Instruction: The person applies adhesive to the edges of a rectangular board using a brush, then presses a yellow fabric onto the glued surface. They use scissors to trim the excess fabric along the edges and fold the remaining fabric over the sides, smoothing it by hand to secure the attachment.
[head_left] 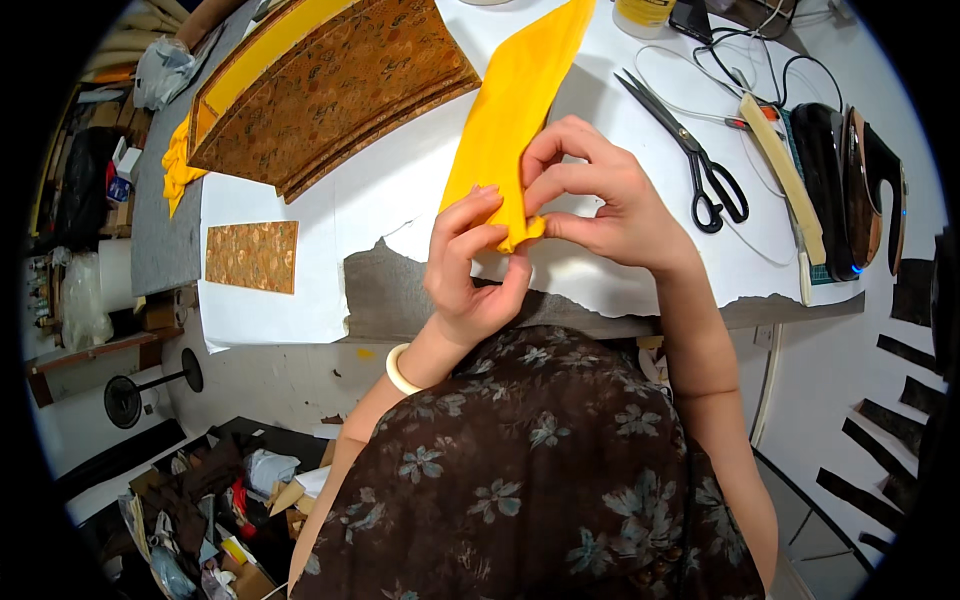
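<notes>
A long strip of yellow fabric [510,110] hangs between my hands above the table, its far end reaching the top of the view. My left hand [472,265] pinches the near end from the left, fingers on top and thumb below. From the right, my right hand [600,195] grips the same end between thumb and fingertips, where the cloth is folded into a small bunched edge. To the left lies a curved box-like piece [340,90] covered in brown patterned fabric with a yellow inside. A small brown patterned rectangle [252,257] lies nearer me.
Black-handled scissors [700,165] lie open on the white paper [600,270] at right. Beyond them stand an iron [860,190], a pale wooden strip [785,180] and tangled cables [770,60]. A jar [642,14] is at the far edge. Cluttered scraps [200,510] fill the lower left.
</notes>
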